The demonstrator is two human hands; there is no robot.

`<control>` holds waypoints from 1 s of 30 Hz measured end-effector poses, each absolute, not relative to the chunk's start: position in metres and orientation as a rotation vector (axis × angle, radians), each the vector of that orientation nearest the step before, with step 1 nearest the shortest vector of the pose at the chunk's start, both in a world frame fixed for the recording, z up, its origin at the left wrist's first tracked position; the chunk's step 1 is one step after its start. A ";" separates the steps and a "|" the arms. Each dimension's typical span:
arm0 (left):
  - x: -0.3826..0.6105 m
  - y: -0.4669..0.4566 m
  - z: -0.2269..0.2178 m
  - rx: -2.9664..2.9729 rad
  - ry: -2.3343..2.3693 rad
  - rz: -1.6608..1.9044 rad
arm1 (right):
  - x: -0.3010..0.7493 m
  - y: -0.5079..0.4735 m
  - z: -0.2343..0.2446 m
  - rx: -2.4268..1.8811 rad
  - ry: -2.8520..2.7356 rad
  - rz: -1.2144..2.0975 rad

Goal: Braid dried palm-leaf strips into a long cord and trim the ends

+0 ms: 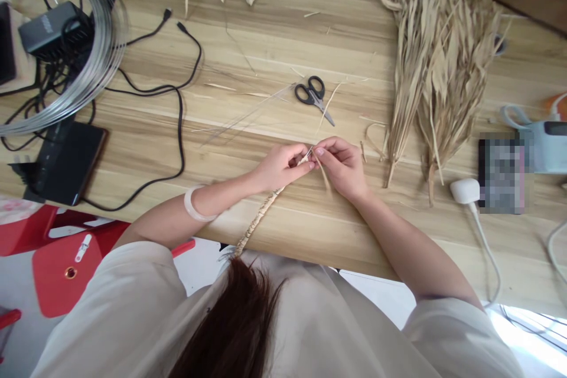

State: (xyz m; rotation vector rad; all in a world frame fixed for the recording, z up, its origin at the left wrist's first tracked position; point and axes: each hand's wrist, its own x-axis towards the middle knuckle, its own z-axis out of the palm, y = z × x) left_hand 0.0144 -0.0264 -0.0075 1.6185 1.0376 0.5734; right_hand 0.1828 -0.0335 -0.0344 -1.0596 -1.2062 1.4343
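I count two hands: one left hand (283,168) and one right hand (343,166). There is one wrapped cord (261,212), and one thin strip (325,177) hanging at the fingers. The wooden table (376,236) is one. I also find one pair of scissors (317,100), two bundles of dried leaves (456,71), one coil of wire (100,53), one grey adapter (48,29), one white plug (465,191) and one bracelet (190,204). Two black cable ends (167,13) are visible, but the tangled cables (181,136) I cannot count exactly.
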 end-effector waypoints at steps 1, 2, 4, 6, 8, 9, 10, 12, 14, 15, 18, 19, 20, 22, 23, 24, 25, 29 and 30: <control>0.014 -0.026 -0.008 1.632 1.037 0.574 | 0.183 -0.034 -0.034 -1.064 -1.212 1.430; 0.014 -0.026 -0.008 1.647 1.039 0.574 | 0.183 -0.033 -0.033 -1.068 -1.219 1.429; 0.014 -0.026 -0.008 1.675 1.043 0.570 | 0.183 -0.033 -0.032 -1.078 -1.232 1.430; 0.013 -0.025 -0.008 1.693 1.042 0.561 | 0.183 -0.033 -0.032 -1.085 -1.244 1.426; 0.013 -0.025 -0.009 1.705 1.036 0.558 | 0.183 -0.034 -0.031 -1.083 -1.254 1.416; 0.013 -0.025 -0.009 1.708 1.034 0.558 | 0.183 -0.034 -0.031 -1.080 -1.257 1.413; 0.013 -0.025 -0.009 1.712 1.033 0.557 | 0.183 -0.034 -0.031 -1.080 -1.260 1.412; 0.013 -0.025 -0.009 1.723 1.034 0.555 | 0.183 -0.034 -0.030 -1.088 -1.267 1.409; 0.013 -0.025 -0.009 1.737 1.041 0.554 | 0.183 -0.034 -0.030 -1.101 -1.277 1.406; 0.013 -0.025 -0.009 1.741 1.044 0.555 | 0.183 -0.034 -0.030 -1.105 -1.283 1.402; 0.013 -0.025 -0.008 1.736 1.039 0.556 | 0.183 -0.034 -0.029 -1.106 -1.289 1.394; 0.013 -0.025 -0.008 1.730 1.035 0.555 | 0.182 -0.034 -0.029 -1.106 -1.290 1.393; 0.013 -0.025 -0.008 1.724 1.033 0.553 | 0.182 -0.034 -0.028 -1.106 -1.291 1.391; 0.013 -0.025 -0.007 1.720 1.034 0.544 | 0.182 -0.034 -0.028 -1.112 -1.293 1.390; 0.013 -0.025 -0.007 1.723 1.038 0.542 | 0.182 -0.034 -0.027 -1.115 -1.294 1.391; 0.013 -0.025 -0.007 1.729 1.043 0.540 | 0.182 -0.034 -0.027 -1.117 -1.294 1.391; 0.013 -0.026 -0.008 1.737 1.048 0.539 | 0.182 -0.034 -0.027 -1.117 -1.295 1.390; 0.013 -0.026 -0.009 1.776 1.050 0.548 | 0.182 -0.035 -0.026 -1.109 -1.309 1.382; 0.012 -0.026 -0.009 1.786 1.048 0.550 | 0.182 -0.035 -0.026 -1.110 -1.312 1.380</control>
